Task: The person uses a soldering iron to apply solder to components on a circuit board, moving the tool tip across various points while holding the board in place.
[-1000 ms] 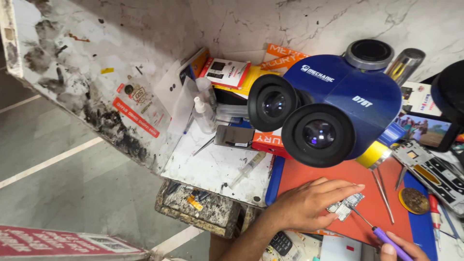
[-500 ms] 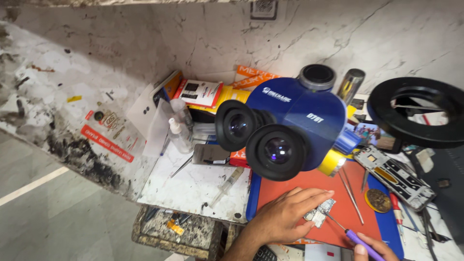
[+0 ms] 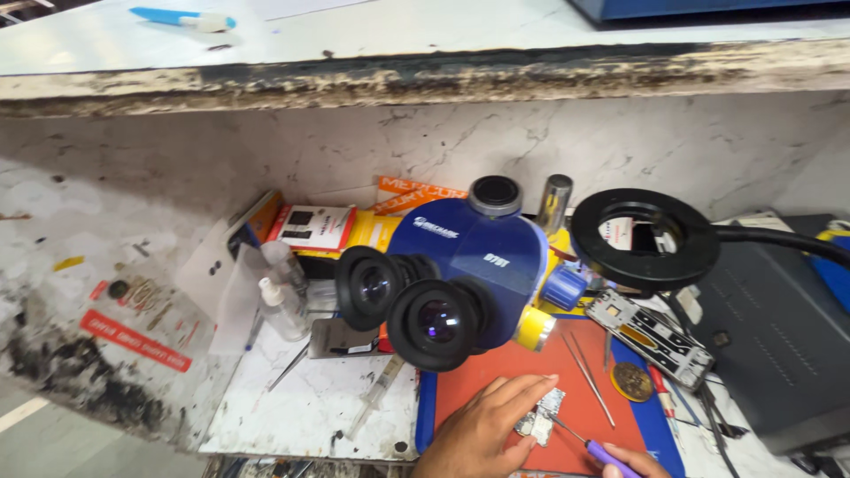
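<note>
My left hand (image 3: 482, 434) rests on the red work mat (image 3: 611, 389), its fingers pinning a small circuit board (image 3: 540, 416). My right hand (image 3: 630, 462) shows only at the bottom edge, gripping a thin purple-handled screwdriver (image 3: 589, 445) whose tip touches the board. A blue stereo microscope (image 3: 460, 274) with two black eyepieces hangs over the mat just behind the hands.
A black ring lamp (image 3: 645, 239) on an arm stands right of the microscope. A phone frame (image 3: 651, 338), a round coin-like disc (image 3: 632, 381) and thin tweezers (image 3: 589, 376) lie on the mat's right. Small bottles (image 3: 282, 305), a syringe (image 3: 376, 394) and boxes (image 3: 314, 228) sit left. A dark grey unit (image 3: 779, 354) fills the right.
The view has swung up and to the right, bringing the ring lamp and shelf edge into sight. Both hands stay on the board and screwdriver.
</note>
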